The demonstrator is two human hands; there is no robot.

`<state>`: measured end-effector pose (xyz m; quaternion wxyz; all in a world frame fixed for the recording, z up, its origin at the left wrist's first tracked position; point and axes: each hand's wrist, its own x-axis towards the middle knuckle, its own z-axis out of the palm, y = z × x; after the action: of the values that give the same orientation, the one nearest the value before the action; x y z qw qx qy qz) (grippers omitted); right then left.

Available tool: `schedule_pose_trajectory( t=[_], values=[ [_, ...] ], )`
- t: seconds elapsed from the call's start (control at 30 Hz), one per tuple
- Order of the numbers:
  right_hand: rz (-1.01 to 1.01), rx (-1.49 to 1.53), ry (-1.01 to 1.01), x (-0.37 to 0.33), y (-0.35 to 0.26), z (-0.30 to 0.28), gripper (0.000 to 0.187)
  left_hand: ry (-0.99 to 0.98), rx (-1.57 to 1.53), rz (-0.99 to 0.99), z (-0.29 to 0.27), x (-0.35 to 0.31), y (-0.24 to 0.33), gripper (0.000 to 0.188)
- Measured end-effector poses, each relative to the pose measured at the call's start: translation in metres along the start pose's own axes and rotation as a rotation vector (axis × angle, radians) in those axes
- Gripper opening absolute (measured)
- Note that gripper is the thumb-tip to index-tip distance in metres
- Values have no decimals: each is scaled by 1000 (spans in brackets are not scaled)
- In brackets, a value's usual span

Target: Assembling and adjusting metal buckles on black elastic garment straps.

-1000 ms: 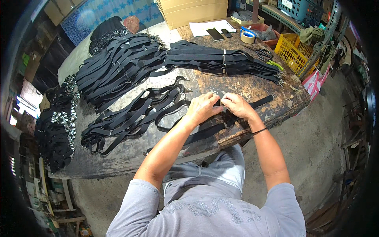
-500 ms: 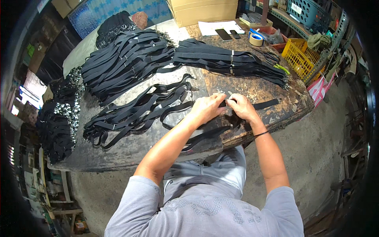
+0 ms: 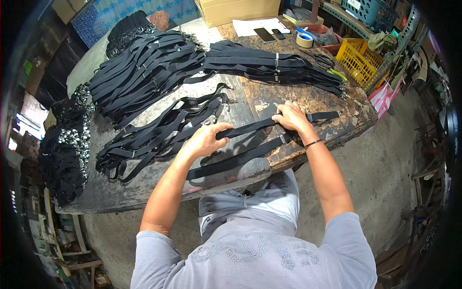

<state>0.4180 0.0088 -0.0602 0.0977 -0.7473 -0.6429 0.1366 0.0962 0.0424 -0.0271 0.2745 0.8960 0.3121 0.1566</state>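
Observation:
A long black webbing strap [image 3: 250, 128] stretches between my hands above the table. My right hand [image 3: 291, 117] pinches it close to a small metal fitting at the thumb, and the strap's other end runs on to the right past the fingers. My left hand [image 3: 208, 139] is at the strap's left part, thumb and forefinger spread apart on either side of it; the other fingers are curled and partly hidden. Nearer to me lies a second black strap [image 3: 231, 165] with a metal slider. Left of my left hand is a loose heap of black straps [image 3: 159, 126].
On the worn wooden table [image 3: 240, 188] lie a large pile of straps [image 3: 144, 72] and a bundled stack [image 3: 250, 62]. Farther back are a phone [image 3: 264, 34], tape rolls [image 3: 304, 40] and a cardboard box [image 3: 238, 12]. A yellow crate [image 3: 356, 60] stands beyond the right edge.
My left hand has moved left and down, away from my right hand, and its fingers have spread. The strap between them now lies stretched out. My right hand stays near its place.

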Motion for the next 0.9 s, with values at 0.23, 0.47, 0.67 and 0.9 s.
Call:
schedule_pose_trajectory(
  t=[0.23,0.47,0.67,0.9],
  values=[
    [-245,251,383,37,8,-14,30,43,-186,-193,10,7,-4,36],
    [-222,-4,756,56,-56,22,43,0,-308,-183,11,5,-16,29],
    [4,-179,256,46,-49,55,64,-343,-683,-293,-10,-7,-10,28],
    [-44,-92,373,47,-43,61,59,-472,-783,-131,-31,-47,-36,38]
  ],
)
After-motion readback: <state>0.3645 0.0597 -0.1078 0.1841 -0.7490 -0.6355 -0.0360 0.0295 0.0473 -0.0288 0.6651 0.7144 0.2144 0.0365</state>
